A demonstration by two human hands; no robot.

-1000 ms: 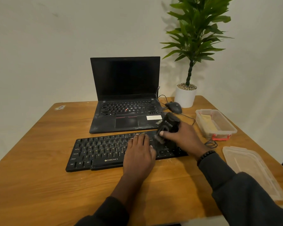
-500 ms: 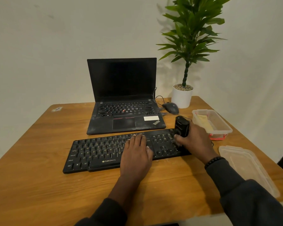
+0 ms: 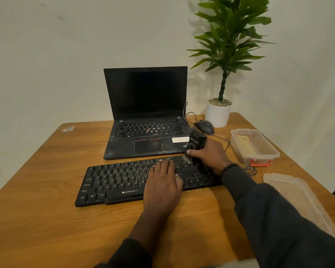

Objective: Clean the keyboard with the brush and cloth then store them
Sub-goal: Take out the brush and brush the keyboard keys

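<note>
A black Zebronics keyboard (image 3: 120, 180) lies across the middle of the wooden table (image 3: 37, 219). My left hand (image 3: 162, 186) rests flat on its right-centre keys, fingers straight. My right hand (image 3: 209, 153) grips a black brush (image 3: 196, 142) by its handle, bristles down on the keyboard's upper right keys. A yellow cloth (image 3: 247, 145) lies inside a clear plastic box (image 3: 269, 149) at the right.
An open black laptop (image 3: 147, 120) stands behind the keyboard. A black mouse (image 3: 204, 127) with its cable and a potted plant (image 3: 219, 113) sit at the back right. The box's clear lid (image 3: 302, 202) lies near the table's right edge.
My right hand moved the brush left and up along the keyboard's right part, from the far right end toward the upper keys. My left hand stayed on the keys.
</note>
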